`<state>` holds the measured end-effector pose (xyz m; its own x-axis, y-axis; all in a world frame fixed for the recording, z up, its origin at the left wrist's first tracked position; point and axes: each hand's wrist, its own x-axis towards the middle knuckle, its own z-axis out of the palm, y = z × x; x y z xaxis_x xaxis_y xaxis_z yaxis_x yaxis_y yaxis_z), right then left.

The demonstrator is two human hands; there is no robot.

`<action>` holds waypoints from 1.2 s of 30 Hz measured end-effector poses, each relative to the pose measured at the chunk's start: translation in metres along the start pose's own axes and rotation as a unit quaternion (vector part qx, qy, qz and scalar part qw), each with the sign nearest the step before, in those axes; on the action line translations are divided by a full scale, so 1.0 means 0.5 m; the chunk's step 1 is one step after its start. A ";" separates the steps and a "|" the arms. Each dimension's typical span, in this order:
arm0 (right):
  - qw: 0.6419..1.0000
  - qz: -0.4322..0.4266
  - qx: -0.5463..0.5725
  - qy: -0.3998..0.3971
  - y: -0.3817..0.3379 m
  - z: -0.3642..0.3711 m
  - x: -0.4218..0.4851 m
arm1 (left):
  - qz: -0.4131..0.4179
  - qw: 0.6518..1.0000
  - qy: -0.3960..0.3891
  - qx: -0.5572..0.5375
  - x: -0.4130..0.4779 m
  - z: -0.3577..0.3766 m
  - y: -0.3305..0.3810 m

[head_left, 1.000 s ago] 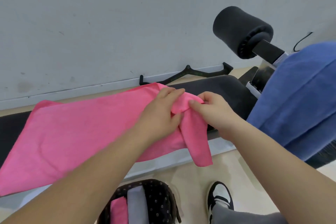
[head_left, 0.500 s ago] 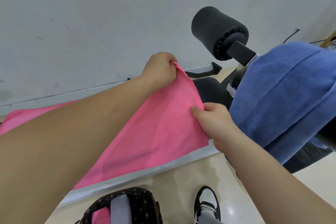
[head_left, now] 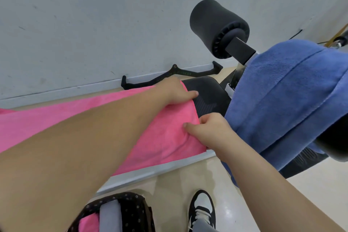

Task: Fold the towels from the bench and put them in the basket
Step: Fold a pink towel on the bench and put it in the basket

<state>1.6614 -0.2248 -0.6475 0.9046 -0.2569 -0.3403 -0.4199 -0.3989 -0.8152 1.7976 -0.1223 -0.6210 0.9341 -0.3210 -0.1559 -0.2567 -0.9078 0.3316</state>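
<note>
Black bench [head_left: 209, 96] runs left to right along the wall, and the pink towel [head_left: 163, 137] lies flat on it with its long axis the same way. Its short right end stops short of the bench's end, and the rest stretches away left under the left forearm. A blue towel [head_left: 282, 100] hangs draped just right of that end. The basket [head_left: 135, 211] sits on the floor below the bench's near edge and already holds folded cloth.

Both hands are at the right end. The left hand [head_left: 175, 92] is on the far corner, thumb laid on top and fingers hidden, so I cannot tell whether it pinches. The right hand [head_left: 211, 130] pinches the near side of that edge, thumb above. The fold would likely carry this end leftward along the length.
</note>
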 end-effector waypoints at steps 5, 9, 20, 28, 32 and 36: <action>0.998 -0.013 0.052 0.013 -0.007 -0.015 -0.009 | -0.027 0.999 -0.021 0.013 0.033 0.003 0.010; 0.975 0.006 0.220 -0.017 -0.024 -0.037 -0.020 | -0.053 0.988 0.009 -0.145 0.040 0.009 0.007; 0.967 -0.004 0.251 0.032 -0.041 -0.072 -0.052 | -0.025 0.830 0.032 -0.556 0.029 -0.048 0.111; 0.984 -0.148 0.080 -0.051 -0.110 0.026 -0.086 | -0.115 0.851 0.125 -0.496 -0.079 -0.095 -0.104; 0.978 -0.184 0.054 -0.085 -0.169 0.125 -0.108 | -0.165 0.830 0.144 -0.512 -0.152 -0.144 -0.221; 0.970 -0.192 0.056 -0.140 -0.229 0.254 -0.126 | -0.206 0.810 0.162 -0.524 -0.223 -0.187 -0.339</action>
<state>1.6617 -0.0510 -0.5924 0.9839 0.1462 -0.1026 -0.0520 -0.3151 -0.9476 1.7603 0.0927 -0.5730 0.9469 0.1923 -0.2576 0.2859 -0.1375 0.9483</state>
